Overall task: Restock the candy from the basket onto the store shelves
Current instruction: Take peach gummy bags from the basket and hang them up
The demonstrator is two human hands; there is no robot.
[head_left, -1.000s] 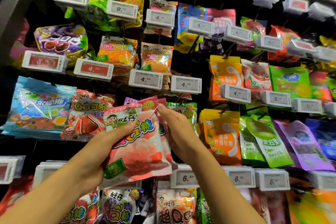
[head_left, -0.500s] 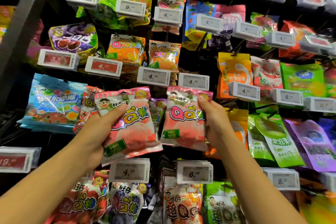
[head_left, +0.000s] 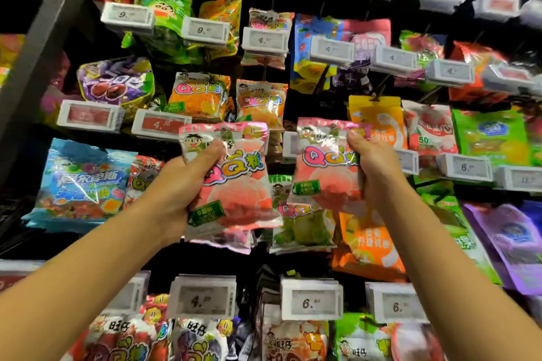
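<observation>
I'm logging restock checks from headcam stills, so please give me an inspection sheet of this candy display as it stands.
Surface: dark peg-hook display wall, no flat shelf board seen.
Job's things: two pink peach QQ candy bags, left bag and right bag, both held up in front of the hooks, apart from each other; basket not seen.
Clutter: hanging bags pack the wall, among them a blue bag at left and a purple bag at right; price tags sit on the hook ends.
Grippers: left hand grips the left bag; right hand grips the right bag.
Cables: nothing seen.
Surroundings: nothing seen beyond the display.
</observation>
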